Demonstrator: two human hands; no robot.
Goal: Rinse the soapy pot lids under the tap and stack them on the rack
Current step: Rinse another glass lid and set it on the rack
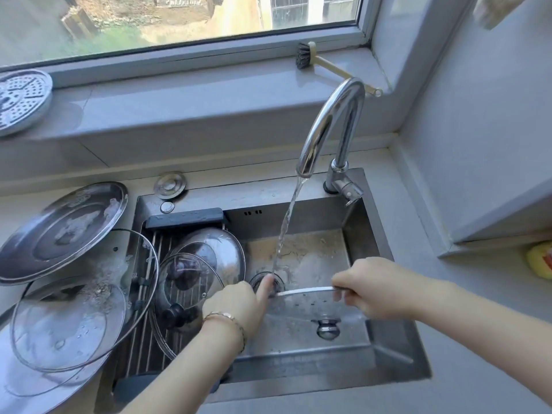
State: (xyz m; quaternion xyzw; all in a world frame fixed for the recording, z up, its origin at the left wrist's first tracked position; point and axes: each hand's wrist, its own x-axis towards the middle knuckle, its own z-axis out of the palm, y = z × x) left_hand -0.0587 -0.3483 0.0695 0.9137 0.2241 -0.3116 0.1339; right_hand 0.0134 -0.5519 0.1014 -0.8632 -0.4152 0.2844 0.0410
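Note:
A glass pot lid (310, 309) with a metal rim hangs over the steel sink (397, 357), its knob facing me. My right hand (373, 286) grips its rim at the right. My left hand (239, 306) holds the left edge, one finger stretched into the water stream. The tap (328, 127) runs and the water lands at the lid's left edge. On the rack (149, 321) across the sink's left side lie a steel lid (230, 252) and a glass lid (185, 282) with a black knob. Soapy lids (62, 231) are piled on the counter at the left.
A large soapy glass lid (71, 321) leans over the pile at the left. A perforated steamer plate (21, 100) and a dish brush (310, 58) lie on the window sill. A yellow sponge (540, 261) sits at the right edge. The drain (267, 280) lies below the stream.

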